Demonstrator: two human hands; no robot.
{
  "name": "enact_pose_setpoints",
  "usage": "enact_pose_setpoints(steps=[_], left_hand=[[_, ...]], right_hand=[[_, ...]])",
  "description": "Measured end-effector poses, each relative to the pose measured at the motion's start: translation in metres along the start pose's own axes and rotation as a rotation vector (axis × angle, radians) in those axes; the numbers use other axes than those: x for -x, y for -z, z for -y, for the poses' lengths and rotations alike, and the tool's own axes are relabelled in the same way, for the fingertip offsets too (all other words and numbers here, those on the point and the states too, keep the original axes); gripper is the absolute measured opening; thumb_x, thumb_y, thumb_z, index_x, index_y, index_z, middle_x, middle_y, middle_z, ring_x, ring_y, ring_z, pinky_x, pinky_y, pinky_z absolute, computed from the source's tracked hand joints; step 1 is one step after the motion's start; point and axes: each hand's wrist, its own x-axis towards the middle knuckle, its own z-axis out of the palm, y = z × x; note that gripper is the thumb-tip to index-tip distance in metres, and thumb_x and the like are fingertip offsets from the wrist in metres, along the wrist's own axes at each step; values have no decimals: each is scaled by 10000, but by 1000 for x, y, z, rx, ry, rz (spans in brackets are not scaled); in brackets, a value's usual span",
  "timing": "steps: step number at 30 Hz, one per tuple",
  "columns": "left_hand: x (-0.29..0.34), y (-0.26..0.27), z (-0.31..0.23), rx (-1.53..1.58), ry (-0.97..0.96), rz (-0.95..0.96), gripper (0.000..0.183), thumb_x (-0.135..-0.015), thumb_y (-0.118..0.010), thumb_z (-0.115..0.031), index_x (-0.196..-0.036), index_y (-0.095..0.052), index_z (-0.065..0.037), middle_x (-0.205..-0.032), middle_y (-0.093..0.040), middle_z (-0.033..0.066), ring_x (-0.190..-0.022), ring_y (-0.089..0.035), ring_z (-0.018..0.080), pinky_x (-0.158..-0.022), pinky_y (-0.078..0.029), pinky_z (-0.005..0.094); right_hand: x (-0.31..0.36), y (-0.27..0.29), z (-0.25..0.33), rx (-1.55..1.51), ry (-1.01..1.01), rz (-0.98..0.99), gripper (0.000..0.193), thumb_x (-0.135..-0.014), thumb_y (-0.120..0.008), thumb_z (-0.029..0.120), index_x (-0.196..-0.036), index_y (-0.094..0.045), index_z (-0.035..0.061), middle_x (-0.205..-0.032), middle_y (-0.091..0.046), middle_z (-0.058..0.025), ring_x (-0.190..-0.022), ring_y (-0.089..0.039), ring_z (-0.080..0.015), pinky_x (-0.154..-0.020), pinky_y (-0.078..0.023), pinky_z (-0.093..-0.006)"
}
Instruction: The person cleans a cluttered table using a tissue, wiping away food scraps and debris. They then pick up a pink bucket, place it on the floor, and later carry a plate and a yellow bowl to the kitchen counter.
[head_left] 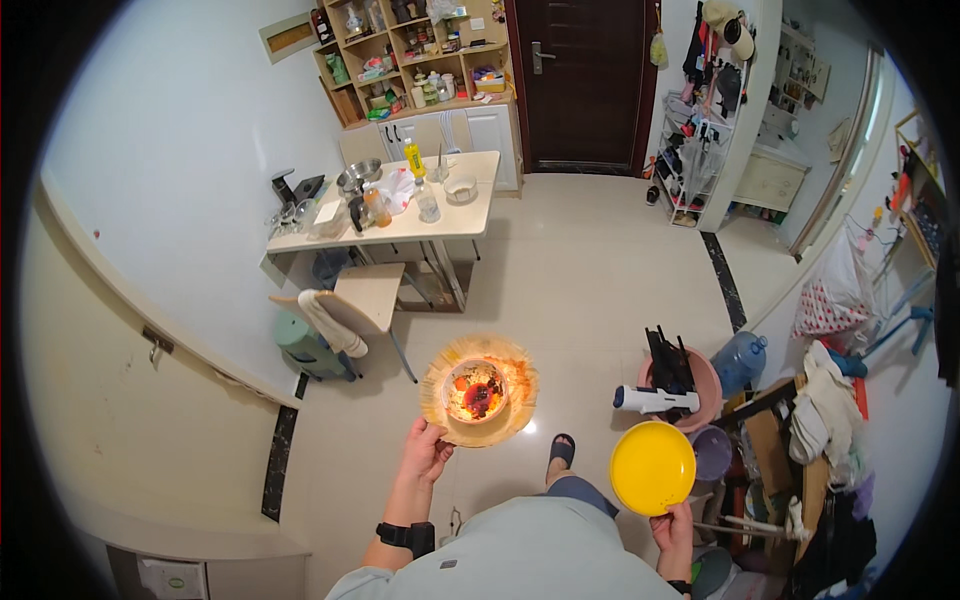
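Observation:
My left hand (428, 452) grips the near-left rim of a tan, fluted paper liner (512, 415) that has orange stains on its inside. In the middle of the liner stands a round bowl (475, 391) with food scraps and something dark red in it. Out to the right, my right hand (674, 530) is closed on the lower edge of a yellow plate (652, 468). A few dark specks show near the plate's bottom rim. Both hands are held up in front of my body, well apart, and the liner and plate do not touch.
A table (455, 226) with bottles and bowls stands ahead to the left, a wooden chair (368, 298) beside it. On the right are a pink bucket (703, 385), a large water jug (740, 360) and piled boxes and cloths. A dark door (580, 90) is at the far end.

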Motion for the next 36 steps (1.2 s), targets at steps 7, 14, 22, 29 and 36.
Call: enact_pose_setpoints(steps=[7, 14, 22, 29, 36], left_hand=[[-119, -79, -46, -4, -53, -42, 309, -827, -543, -31, -1124, -510, -111, -897, -639, 20, -607, -603, 110, -465, -473, 210], [-237, -150, -69, 63, -55, -34, 342, -835, -541, -11, -1160, -511, -113, -908, -641, 30, -579, -593, 109, -456, -470, 210], [-410, -235, -123, -37, 30, 91, 380, -838, -542, -7, -1200, -480, -107, -893, -631, 32, -529, -554, 89, -451, -472, 203], [-543, -348, -164, -189, 109, 231, 397, -845, -545, -18, -1230, -489, -96, -888, -632, 29, -531, -558, 84, -451, -482, 202], [-642, -459, -132, -227, 248, 345, 410, -839, -538, -12, -1236, -498, -108, -888, -633, 24, -533, -544, 78, -449, -465, 197]], right_hand=[[-150, -123, 77, 96, -19, 69, 400, -765, -477, -11, -1155, -516, 68, -947, -629, -76, -705, -632, -167, -548, -521, -260], [-270, -181, 114, 132, 34, 88, 424, -781, -485, -3, -1197, -509, 70, -945, -628, -56, -692, -612, -135, -537, -508, -252], [-349, -222, 108, -7, 67, -85, 354, -796, -525, 0, -1144, -540, 67, -926, -629, -49, -714, -619, -141, -610, -522, -254], [-389, -296, 119, -73, 253, -78, 390, -823, -497, 34, -1212, -523, 26, -1163, -614, -63, -1043, -612, -185, -884, -488, -277], [-462, -299, 144, -230, 331, -263, 367, -813, -486, 8, -1176, -527, 30, -1107, -630, -52, -991, -632, -164, -824, -520, -282]])
